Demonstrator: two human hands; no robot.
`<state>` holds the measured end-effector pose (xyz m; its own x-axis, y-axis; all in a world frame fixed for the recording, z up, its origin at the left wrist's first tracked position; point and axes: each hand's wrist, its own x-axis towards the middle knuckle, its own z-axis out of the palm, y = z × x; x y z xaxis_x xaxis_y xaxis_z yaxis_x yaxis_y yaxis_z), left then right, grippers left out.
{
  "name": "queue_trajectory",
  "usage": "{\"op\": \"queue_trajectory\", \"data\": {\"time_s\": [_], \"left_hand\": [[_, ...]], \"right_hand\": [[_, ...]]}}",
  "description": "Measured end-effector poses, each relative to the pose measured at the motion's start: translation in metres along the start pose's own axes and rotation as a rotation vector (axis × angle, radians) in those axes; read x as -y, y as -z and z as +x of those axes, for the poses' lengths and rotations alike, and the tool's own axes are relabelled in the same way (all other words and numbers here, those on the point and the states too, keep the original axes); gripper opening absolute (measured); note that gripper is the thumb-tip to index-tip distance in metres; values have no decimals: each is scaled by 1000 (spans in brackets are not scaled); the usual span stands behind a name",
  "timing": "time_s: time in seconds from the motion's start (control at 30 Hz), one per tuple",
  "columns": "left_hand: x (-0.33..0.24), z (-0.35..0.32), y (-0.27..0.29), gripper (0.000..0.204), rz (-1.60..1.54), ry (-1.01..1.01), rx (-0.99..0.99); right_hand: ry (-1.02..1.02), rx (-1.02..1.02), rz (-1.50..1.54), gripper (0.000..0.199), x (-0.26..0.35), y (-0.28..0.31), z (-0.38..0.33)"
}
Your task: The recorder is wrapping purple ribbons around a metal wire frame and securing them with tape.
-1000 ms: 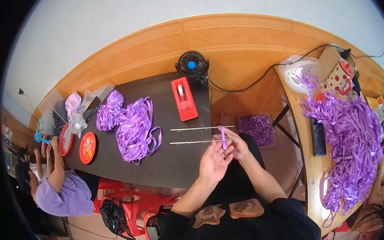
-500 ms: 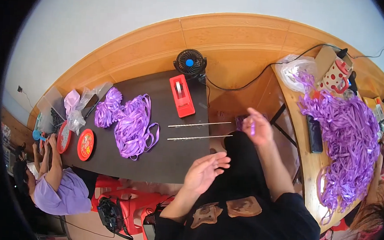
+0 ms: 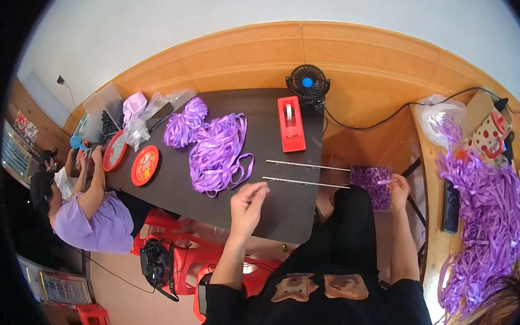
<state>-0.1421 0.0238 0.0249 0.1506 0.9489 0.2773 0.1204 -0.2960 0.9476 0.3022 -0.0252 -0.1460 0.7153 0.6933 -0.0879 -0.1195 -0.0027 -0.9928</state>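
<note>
- Head view, far left: co-worker in purple shirt (image 3: 95,221); red tray (image 3: 109,167) of small grey bits, shiny or dull can't tell.
- Red round plate (image 3: 134,175), colourful bits or print inside, unclear.
- Dark, smooth worktop (image 3: 281,213): two satiny purple ribbon heaps, smaller bunched (image 3: 185,122), larger loose and looping (image 3: 219,154). Lots left loose here.
- Left hand (image 3: 247,210) over near edge, fingers drawn together, narrow; can't tell if anything's between.
- Red boxy tape dispenser (image 3: 291,124) far side, black round fan (image 3: 308,81) beyond.
- Two thin, straight metal rods (image 3: 310,165), twisted-looking at left, jutting past right edge; no ribbon on them.
- Bin (image 3: 370,209) beyond worktop, full of short purple pieces (image 3: 368,190); looks like plenty done.
- Right hand (image 3: 399,192) at bin's right side, narrow pinch on short purple strip (image 3: 383,182).
- Wooden worktop (image 3: 434,260), right: dark phone (image 3: 451,206), huge tangled ribbon heap (image 3: 486,227), also loose.
</note>
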Motion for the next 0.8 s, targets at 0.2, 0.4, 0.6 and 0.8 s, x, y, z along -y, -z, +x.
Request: {"op": "queue_trajectory", "data": {"time_s": [0.2, 0.4, 0.6, 0.8], "left_hand": [[-15, 58, 24, 10, 646, -391, -64], [16, 103, 33, 13, 1368, -389, 108], [-2, 99, 33, 9, 1021, -422, 64], [-99, 65, 0, 7, 462, -315, 397]], "right_hand": [[152, -169, -150, 31, -19, 35, 56], [263, -164, -710, 35, 6, 31, 49], [569, 48, -351, 17, 90, -38, -58], [513, 685, -36, 38, 171, -123, -147]]}}
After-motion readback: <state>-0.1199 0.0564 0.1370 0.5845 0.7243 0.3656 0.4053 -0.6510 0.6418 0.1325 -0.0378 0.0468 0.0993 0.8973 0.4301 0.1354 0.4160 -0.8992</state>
